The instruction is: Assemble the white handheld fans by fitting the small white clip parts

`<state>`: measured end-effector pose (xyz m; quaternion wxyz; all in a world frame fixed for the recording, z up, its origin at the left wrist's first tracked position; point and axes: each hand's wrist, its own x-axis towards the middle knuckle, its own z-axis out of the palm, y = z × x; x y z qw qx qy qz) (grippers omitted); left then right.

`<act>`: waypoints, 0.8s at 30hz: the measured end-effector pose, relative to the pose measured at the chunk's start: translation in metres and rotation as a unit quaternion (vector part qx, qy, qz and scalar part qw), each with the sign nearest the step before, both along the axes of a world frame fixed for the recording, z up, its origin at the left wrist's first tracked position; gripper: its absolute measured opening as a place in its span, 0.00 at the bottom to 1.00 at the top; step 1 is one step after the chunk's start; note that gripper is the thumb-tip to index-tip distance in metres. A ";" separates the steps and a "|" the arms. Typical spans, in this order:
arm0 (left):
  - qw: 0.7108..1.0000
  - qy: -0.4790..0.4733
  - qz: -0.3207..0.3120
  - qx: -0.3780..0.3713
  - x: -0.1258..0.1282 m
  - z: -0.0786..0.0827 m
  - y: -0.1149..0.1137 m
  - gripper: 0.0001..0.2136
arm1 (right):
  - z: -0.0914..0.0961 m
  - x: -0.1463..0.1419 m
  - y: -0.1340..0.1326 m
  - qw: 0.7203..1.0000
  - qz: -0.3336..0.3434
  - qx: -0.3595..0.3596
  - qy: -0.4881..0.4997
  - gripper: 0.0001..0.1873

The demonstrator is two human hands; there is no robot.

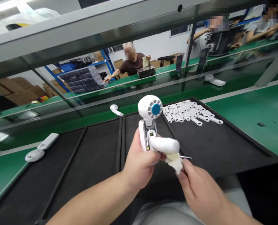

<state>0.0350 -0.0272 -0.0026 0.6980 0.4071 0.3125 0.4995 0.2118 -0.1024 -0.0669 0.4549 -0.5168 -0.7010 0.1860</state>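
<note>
1. My left hand [139,161] is wrapping around a white plastic handheld fan [150,107] with a blue hub, standing upright just far of my palm.
2. My right hand [201,190] is pinching a rounded white plastic handle [164,145], lying across my left fingers, to the fan's near right.

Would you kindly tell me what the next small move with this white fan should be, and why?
I'd probably line the white curved piece up with the fan's open handle and press it on. The handle's inner parts show, your left hand is steadying the handle, and your right hand is pinching the piece's padded end.
</note>
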 end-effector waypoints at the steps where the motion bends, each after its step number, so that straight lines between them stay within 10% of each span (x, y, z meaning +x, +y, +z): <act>1: 1.000 0.005 0.003 0.002 0.000 0.000 0.000 0.23 | 0.001 -0.001 0.001 1.000 0.017 -0.001 -0.013 0.19; 14: 0.999 -0.004 0.004 -0.051 -0.013 -0.015 0.020 0.20 | -0.016 0.014 0.024 0.977 -0.049 -0.016 -0.209 0.17; 19: 0.972 0.163 0.128 -0.110 -0.042 -0.026 0.081 0.21 | -0.029 0.053 0.056 0.925 -0.118 -0.149 -0.328 0.16; 24: 0.926 0.261 0.268 -0.054 -0.084 0.012 0.158 0.16 | -0.004 0.065 0.096 0.942 -0.081 -0.190 -0.264 0.18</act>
